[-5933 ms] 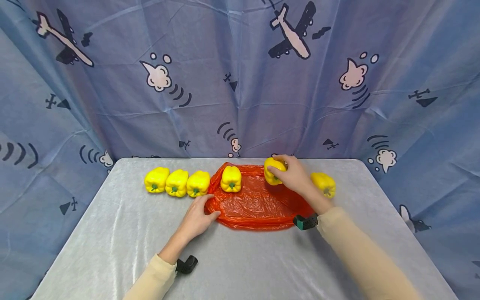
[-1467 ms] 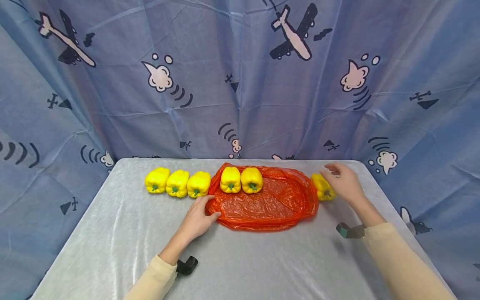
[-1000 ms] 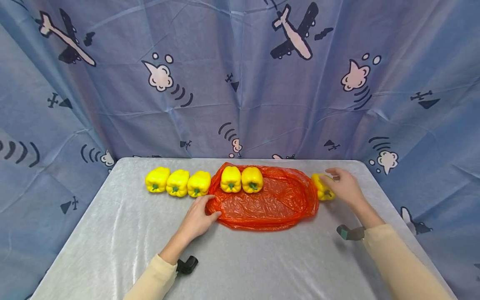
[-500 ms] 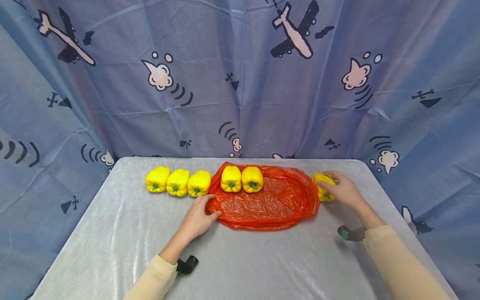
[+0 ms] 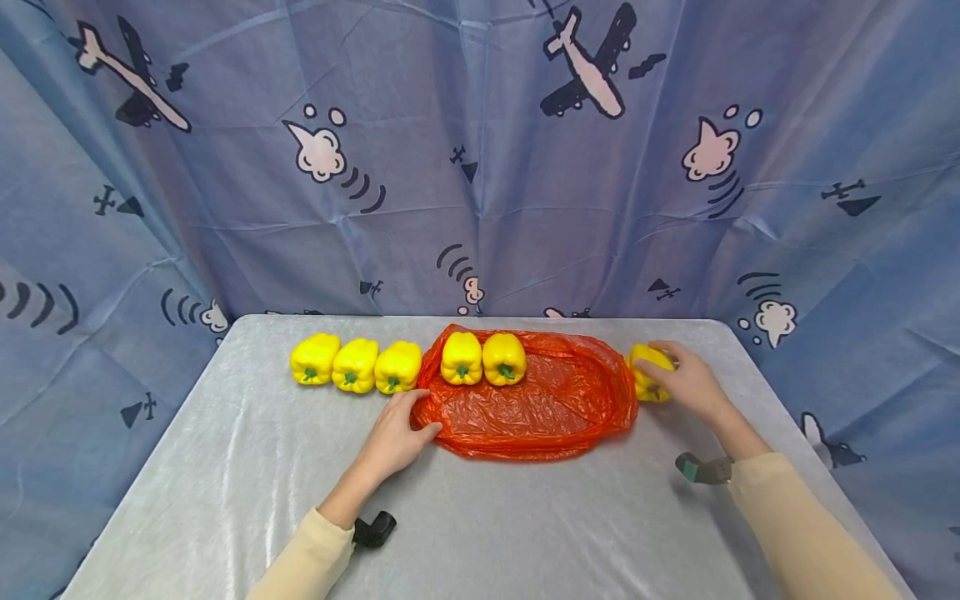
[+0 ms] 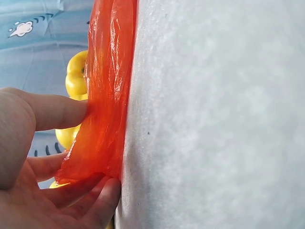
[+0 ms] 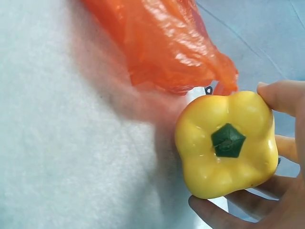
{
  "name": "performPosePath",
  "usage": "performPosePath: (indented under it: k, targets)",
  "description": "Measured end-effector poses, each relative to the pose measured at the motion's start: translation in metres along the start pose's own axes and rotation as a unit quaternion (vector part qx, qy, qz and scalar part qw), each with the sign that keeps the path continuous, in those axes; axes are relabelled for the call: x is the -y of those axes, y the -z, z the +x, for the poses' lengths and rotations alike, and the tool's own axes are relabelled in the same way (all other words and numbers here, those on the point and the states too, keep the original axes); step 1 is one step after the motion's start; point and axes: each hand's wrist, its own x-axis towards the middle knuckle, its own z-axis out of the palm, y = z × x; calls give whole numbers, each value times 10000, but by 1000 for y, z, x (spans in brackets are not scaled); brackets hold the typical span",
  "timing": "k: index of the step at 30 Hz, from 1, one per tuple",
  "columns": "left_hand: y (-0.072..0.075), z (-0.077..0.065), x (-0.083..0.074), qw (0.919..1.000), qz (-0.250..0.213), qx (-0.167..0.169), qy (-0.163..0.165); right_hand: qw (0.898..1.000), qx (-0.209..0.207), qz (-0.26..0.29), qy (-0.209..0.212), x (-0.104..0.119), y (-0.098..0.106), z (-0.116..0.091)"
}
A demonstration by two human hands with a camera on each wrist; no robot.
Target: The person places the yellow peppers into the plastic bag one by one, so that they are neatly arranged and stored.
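My right hand (image 5: 692, 385) holds a yellow bell pepper (image 7: 226, 145) off the right end of a red plastic bag (image 5: 517, 408). In the right wrist view its green stem faces the camera, with thumb and fingers on opposite sides. My left hand (image 5: 395, 429) holds the bag's left end, thumb (image 6: 62, 112) on one side and fingers at its lower edge. The bag lies spread with its rim turned up. Two yellow bell peppers sit side by side at its back left, the left one (image 5: 461, 358) and the right one (image 5: 504, 360).
Left of the bag, three more yellow bell peppers stand in a row: the outer (image 5: 315, 359), the middle (image 5: 356, 365) and the inner (image 5: 398, 367), close to the bag. All lie on a grey cloth-covered table (image 5: 495, 533). A patterned blue curtain (image 5: 405, 150) hangs around it.
Earlier my right hand held a pepper over the bag; that pepper now sits there. The hand has moved right and closed around the pepper at the bag's right end. My left hand stays put.
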Motion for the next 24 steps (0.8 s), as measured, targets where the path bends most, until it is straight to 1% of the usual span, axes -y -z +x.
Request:
performPosePath:
  k: [3, 8, 15, 22, 24]
  targets:
    - [0, 0, 0, 10000, 3, -10, -15, 9998, -121, -2, 146, 2, 3, -1]
    - [1, 0, 0, 10000, -28, 3, 13, 9993, -257, 3, 277, 6, 8, -3]
    - [1, 0, 0, 10000, -1, 10, 10, 9969, -572, -52, 537, 18, 15, -7]
    - [1, 0, 0, 10000, 15, 13, 36, 9968, -640, -137, 460, 31, 18, -10]
    - [1, 0, 0, 10000, 16, 16, 41, 9965, -659, -125, 504, 37, 18, -11]
